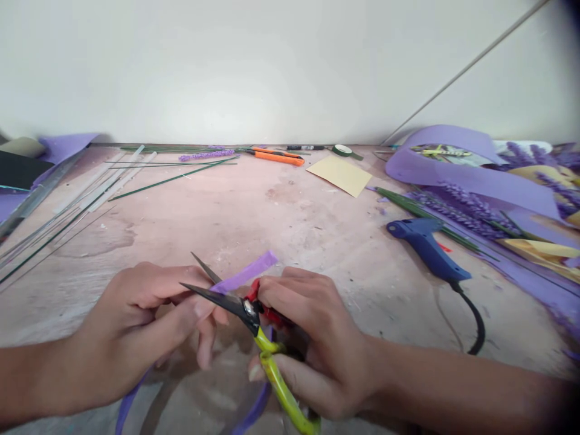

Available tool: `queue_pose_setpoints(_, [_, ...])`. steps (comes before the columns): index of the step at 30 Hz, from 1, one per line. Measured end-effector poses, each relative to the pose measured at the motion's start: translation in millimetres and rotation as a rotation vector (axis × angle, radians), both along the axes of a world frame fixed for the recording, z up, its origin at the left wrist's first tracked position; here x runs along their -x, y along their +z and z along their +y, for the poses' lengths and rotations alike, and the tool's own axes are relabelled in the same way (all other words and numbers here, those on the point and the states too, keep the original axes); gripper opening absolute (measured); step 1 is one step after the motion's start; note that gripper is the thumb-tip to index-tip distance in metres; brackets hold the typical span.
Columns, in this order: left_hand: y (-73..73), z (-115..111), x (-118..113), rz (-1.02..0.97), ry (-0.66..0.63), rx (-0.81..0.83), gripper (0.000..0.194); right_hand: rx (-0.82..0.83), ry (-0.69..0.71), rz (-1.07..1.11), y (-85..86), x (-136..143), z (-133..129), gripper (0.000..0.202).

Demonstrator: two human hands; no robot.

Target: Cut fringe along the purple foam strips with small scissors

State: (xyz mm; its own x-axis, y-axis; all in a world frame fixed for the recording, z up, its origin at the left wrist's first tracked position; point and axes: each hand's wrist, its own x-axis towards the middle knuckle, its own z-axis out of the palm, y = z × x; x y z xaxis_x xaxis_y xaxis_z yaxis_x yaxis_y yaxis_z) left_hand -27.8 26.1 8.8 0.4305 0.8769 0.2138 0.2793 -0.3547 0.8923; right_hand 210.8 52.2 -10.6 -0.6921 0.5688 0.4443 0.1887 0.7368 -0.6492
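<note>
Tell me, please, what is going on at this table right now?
A person is working with a purple paper strip. The left hand pinches the strip while the right hand holds yellow-handled scissors, blades open around the strip's edge. On the table lie a blue glue gun, an orange utility knife, green floral tape, green stem wires and finished lavender stems.
</note>
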Motion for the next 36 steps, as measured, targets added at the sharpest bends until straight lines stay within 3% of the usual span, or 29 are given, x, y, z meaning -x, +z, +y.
queue_pose_setpoints(17, [-0.6, 0, 1, -0.091, -0.008, 0.134, 0.028, 0.015, 0.002, -0.086, 3.5, -2, -2, 0.029])
queue_pose_setpoints(24, [-4.1, -5, 4, -0.148, -0.008, 0.3, 0.038, 0.029, -0.029, -0.051, 2.5, 0, -2, 0.026])
queue_pose_setpoints(29, [-10.7, -7, 9, -0.158, 0.064, 0.239, 0.038, 0.061, -0.072, -0.013, 3.5, 3, -2, 0.036])
queue_pose_setpoints(36, [-1.1, -5, 1, -0.121, 0.024, 0.224, 0.041, 0.067, -0.089, -0.063, 4.1, 3, -2, 0.031])
